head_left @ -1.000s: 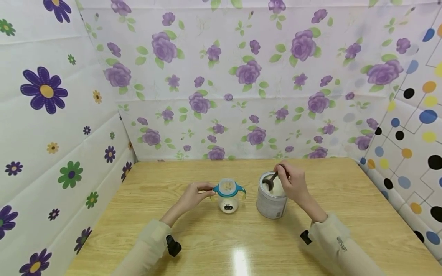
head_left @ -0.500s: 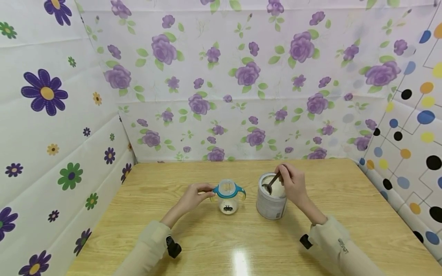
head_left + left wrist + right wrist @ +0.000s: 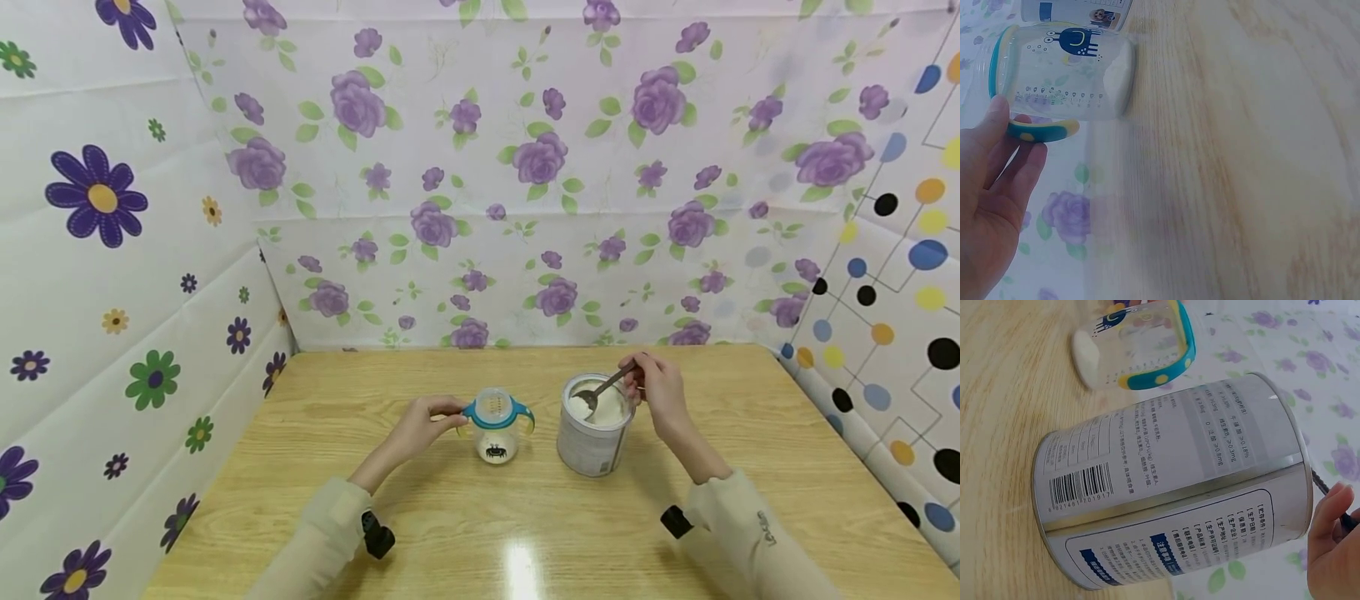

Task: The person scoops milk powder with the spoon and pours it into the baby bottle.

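A clear baby bottle (image 3: 496, 446) with a blue collar and two handles stands upright mid-table. My left hand (image 3: 420, 429) pinches its left handle (image 3: 1044, 131) between thumb and fingers. White powder (image 3: 1119, 78) lies at the bottle's bottom in the left wrist view. To its right stands an open, printed tin can (image 3: 588, 450) holding pale powder. My right hand (image 3: 660, 398) grips a dark spoon (image 3: 617, 379) by its handle at the can's right rim. The spoon slants down into the can, its bowl at the powder. The right wrist view shows little of the spoon behind the can.
The wooden table (image 3: 405, 533) carries the bottle and can side by side, a small gap between them. Flower-patterned cloth (image 3: 487, 208) hangs behind the table. More patterned cloth stands on the left and right.
My right hand has moved right and the spoon now leans lower across the can's rim, its bowl showing more. The left hand, bottle and can stay in place.
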Available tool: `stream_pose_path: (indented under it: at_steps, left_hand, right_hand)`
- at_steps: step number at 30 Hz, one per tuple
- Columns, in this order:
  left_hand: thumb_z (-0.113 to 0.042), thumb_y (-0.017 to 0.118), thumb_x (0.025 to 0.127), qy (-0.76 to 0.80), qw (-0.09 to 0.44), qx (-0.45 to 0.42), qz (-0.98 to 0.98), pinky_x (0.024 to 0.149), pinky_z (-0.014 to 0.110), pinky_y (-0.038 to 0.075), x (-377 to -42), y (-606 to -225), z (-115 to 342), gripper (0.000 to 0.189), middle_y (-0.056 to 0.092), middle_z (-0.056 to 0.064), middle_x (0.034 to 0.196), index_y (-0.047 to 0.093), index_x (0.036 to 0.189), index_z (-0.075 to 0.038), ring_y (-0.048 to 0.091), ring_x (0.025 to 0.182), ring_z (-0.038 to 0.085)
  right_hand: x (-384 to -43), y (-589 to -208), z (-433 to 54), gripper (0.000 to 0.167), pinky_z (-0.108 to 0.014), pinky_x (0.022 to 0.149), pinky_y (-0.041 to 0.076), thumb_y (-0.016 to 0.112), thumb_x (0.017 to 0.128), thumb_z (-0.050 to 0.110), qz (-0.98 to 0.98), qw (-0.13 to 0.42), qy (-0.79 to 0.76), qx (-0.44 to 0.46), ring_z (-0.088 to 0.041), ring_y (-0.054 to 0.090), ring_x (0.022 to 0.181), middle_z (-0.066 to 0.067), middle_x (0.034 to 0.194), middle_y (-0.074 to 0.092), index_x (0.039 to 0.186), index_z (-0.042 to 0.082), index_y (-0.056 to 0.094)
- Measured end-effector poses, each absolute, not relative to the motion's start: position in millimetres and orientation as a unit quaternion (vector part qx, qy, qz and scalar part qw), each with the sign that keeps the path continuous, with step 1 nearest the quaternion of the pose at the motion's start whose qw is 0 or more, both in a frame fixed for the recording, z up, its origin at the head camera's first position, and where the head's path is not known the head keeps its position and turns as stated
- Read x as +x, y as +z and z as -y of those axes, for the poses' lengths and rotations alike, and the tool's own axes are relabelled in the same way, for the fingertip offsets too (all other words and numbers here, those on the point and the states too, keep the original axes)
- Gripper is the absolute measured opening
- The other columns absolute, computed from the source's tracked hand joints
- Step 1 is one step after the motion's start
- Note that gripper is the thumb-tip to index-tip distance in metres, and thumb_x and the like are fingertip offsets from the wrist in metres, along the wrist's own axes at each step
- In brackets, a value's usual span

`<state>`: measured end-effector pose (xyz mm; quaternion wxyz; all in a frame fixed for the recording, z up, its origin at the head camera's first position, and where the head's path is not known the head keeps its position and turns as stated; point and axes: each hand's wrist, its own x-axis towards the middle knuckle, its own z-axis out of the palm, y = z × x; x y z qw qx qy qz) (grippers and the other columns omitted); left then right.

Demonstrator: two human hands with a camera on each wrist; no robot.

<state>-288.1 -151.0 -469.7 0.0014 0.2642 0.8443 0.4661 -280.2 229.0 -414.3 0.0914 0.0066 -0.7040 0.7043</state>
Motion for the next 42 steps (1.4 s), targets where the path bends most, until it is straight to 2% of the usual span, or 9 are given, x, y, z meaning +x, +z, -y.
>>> stream_pose_path:
  at_steps: [4, 7, 10, 14, 21, 28, 42]
  left_hand:
    - [-0.023, 0.067, 0.091, 0.473, 0.003, 0.264, -0.840, 0.084, 0.029, 0.057, -288, -471, 151, 0.021, 0.072, 0.001, 0.107, 0.072, 0.112, -0.019, 0.068, 0.103, 0.020]
    - [-0.018, 0.066, 0.092, 0.473, 0.002, 0.260, -0.842, 0.085, 0.031, 0.057, -285, -468, 149, 0.022, 0.072, 0.004, 0.108, 0.072, 0.113, -0.015, 0.068, 0.103, 0.023]
    - [-0.017, 0.066, 0.092, 0.474, 0.000, 0.260, -0.841, 0.085, 0.032, 0.057, -284, -468, 150, 0.022, 0.072, 0.005, 0.108, 0.072, 0.113, -0.014, 0.068, 0.103, 0.023]
    - [-0.023, 0.066, 0.091, 0.472, -0.002, 0.267, -0.840, 0.084, 0.029, 0.057, -288, -471, 152, 0.022, 0.072, 0.001, 0.107, 0.072, 0.112, -0.019, 0.068, 0.102, 0.019]
    - [-0.021, 0.067, 0.091, 0.468, 0.000, 0.270, -0.842, 0.083, 0.026, 0.057, -287, -471, 152, 0.022, 0.072, 0.002, 0.107, 0.072, 0.112, -0.018, 0.069, 0.102, 0.020]
    - [-0.021, 0.067, 0.091, 0.466, -0.003, 0.265, -0.844, 0.082, 0.026, 0.057, -287, -470, 152, 0.022, 0.072, 0.002, 0.106, 0.072, 0.112, -0.017, 0.069, 0.102, 0.020]
    - [-0.023, 0.067, 0.091, 0.468, -0.004, 0.261, -0.844, 0.084, 0.027, 0.057, -287, -470, 151, 0.022, 0.072, 0.002, 0.107, 0.073, 0.110, -0.016, 0.069, 0.102, 0.020]
  right_hand:
    - [-282, -414, -233, 0.036, -0.017, 0.040, 0.041, 0.037, 0.105, 0.020, 0.674, 0.055, 0.736, -0.013, -0.005, 0.048, 0.047, 0.005, 0.059, 0.055, 0.084, 0.006, 0.063]
    - [-284, -413, -236, 0.037, -0.016, 0.041, 0.040, 0.036, 0.105, 0.018, 0.651, 0.039, 0.758, -0.027, -0.005, 0.048, 0.048, 0.005, 0.060, 0.054, 0.082, 0.008, 0.063]
    - [-284, -413, -239, 0.038, -0.015, 0.041, 0.040, 0.035, 0.105, 0.016, 0.630, 0.027, 0.775, -0.035, -0.004, 0.049, 0.049, 0.005, 0.061, 0.054, 0.082, 0.008, 0.064]
    - [-284, -412, -242, 0.038, -0.014, 0.041, 0.041, 0.033, 0.105, 0.013, 0.601, 0.014, 0.798, -0.034, -0.004, 0.050, 0.048, 0.005, 0.061, 0.055, 0.083, 0.006, 0.064]
    - [-282, -410, -244, 0.043, -0.014, 0.042, 0.042, 0.030, 0.105, 0.012, 0.564, -0.014, 0.825, -0.036, -0.005, 0.051, 0.048, 0.004, 0.061, 0.056, 0.081, 0.007, 0.065]
    - [-283, -408, -241, 0.041, -0.015, 0.044, 0.040, 0.030, 0.105, 0.013, 0.543, -0.021, 0.839, -0.031, -0.005, 0.050, 0.051, 0.002, 0.065, 0.055, 0.084, 0.006, 0.064]
    - [-287, -402, -233, 0.043, -0.013, 0.044, 0.041, 0.033, 0.104, 0.012, 0.519, -0.011, 0.854, -0.017, -0.004, 0.052, 0.050, 0.003, 0.063, 0.057, 0.079, 0.007, 0.067]
